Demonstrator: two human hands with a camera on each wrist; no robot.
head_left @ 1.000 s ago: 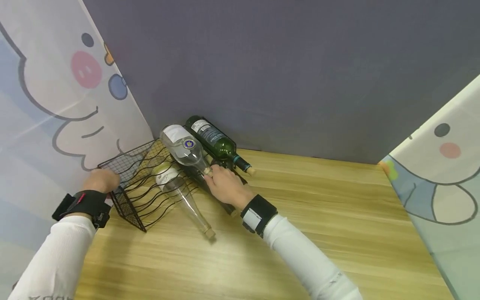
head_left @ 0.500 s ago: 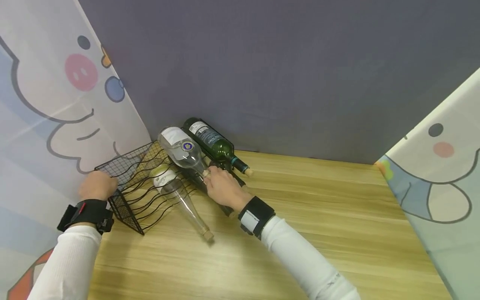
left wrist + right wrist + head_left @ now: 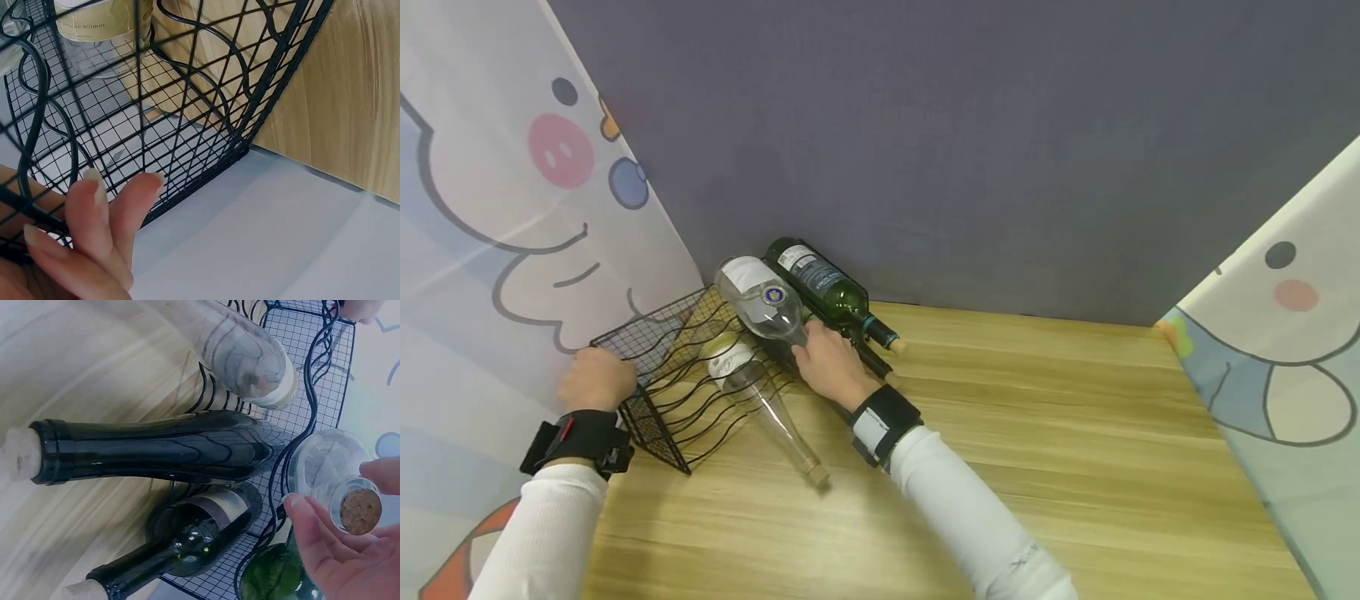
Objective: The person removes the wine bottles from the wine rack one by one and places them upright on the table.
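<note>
In the head view, a black wire bottle rack (image 3: pixel 653 421) stands at the left with its slots holding bottles. My left hand (image 3: pixel 597 379) grips its left upper edge; the left wrist view shows curled fingers (image 3: pixel 87 219) at the wire. My right hand (image 3: pixel 833 362) holds the neck of a clear glass bottle (image 3: pixel 760 300) lying on top of the rack. Its cork (image 3: pixel 360 512) shows between thumb and fingers in the right wrist view. Beside it lies a green wine bottle (image 3: pixel 823 283) with a dark label.
A clear corked bottle (image 3: pixel 767 408) sticks out low from the rack. Two dark corked bottles, one long-necked (image 3: pixel 156 450) and one with a pale label (image 3: pixel 200 540), lie in the lower tier. A grey wall (image 3: pixel 962 167) rises behind the wooden table (image 3: pixel 1037 433).
My right hand has slid slightly up and left along the neck, so the cork no longer shows in the head view. My left hand stays on the rack edge.
</note>
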